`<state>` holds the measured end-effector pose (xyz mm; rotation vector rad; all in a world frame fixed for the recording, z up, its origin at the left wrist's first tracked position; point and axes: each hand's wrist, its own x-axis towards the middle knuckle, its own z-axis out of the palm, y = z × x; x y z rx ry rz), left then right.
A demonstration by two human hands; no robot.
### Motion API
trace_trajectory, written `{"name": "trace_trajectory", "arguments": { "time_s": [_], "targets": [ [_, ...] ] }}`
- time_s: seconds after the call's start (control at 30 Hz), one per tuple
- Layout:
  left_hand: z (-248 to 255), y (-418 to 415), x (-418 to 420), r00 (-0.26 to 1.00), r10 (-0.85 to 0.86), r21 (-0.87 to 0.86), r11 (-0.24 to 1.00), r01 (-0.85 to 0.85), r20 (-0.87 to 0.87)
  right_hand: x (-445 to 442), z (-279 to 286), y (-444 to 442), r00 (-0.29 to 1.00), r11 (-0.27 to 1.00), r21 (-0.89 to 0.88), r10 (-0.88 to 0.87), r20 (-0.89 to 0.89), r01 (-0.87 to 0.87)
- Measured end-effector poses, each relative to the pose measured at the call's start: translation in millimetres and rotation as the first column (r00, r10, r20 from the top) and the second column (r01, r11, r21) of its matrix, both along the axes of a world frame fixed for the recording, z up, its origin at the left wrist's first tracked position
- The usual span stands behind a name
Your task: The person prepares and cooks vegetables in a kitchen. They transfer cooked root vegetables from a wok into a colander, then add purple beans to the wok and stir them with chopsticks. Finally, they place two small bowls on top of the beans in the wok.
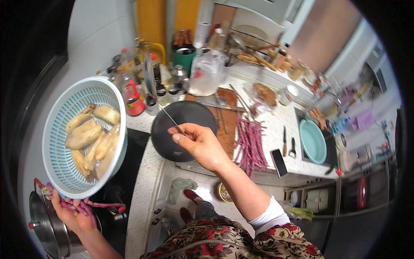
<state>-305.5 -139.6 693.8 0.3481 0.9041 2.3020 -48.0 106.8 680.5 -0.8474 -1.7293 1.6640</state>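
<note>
My left hand (76, 217) grips a bunch of purple long beans (82, 207) just below the rim of a light blue plastic colander (48, 142). Whether it also supports the colander is hard to tell. Tilted towards me, the colander contains several pale root vegetables (84, 136), which look like lotus root. My right hand (200, 145) pinches the thin handle of a metal utensil (171, 117) between thumb and fingers. The utensil's head rises near the bottles, seen edge-on. Beneath this hand is a round black pan or lid (171, 142).
More long beans (250, 142) hang over the counter edge beside a wooden cutting board (229, 119). A knife (284, 142), peeler (292, 149) and phone (278, 163) lie further right, near a turquoise basin (313, 141). A steel pot (51, 226) stands by the black cooktop (137, 145).
</note>
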Motion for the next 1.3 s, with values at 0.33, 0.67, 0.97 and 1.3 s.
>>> {"name": "trace_trajectory", "arguments": {
  "time_s": [0.33, 0.67, 0.97, 1.3],
  "targets": [
    [-20, 67, 104, 0.907, -0.34, -0.05, 0.931, 0.363, 0.25, 129, 33, -38, 0.972, 0.974, -0.096, -0.216, -0.095, 0.207],
    [-39, 170, 247, 0.596, -0.765, 0.008, 0.616, 0.788, 0.245, 279, 2, -36, 0.826, 0.818, -0.129, -0.562, 0.03, 0.561],
    [-24, 337, 481, 0.361, -0.926, -0.034, 0.36, 0.932, 0.107, 502, -3, 47, 0.544, 0.565, 0.045, -0.81, 0.221, 0.824],
    [-18, 449, 624, 0.358, -0.932, -0.529, 0.331, 0.781, -0.056, 715, -45, 139, 0.37, 0.388, 0.056, -0.907, 0.2, 0.92]
  ]
}}
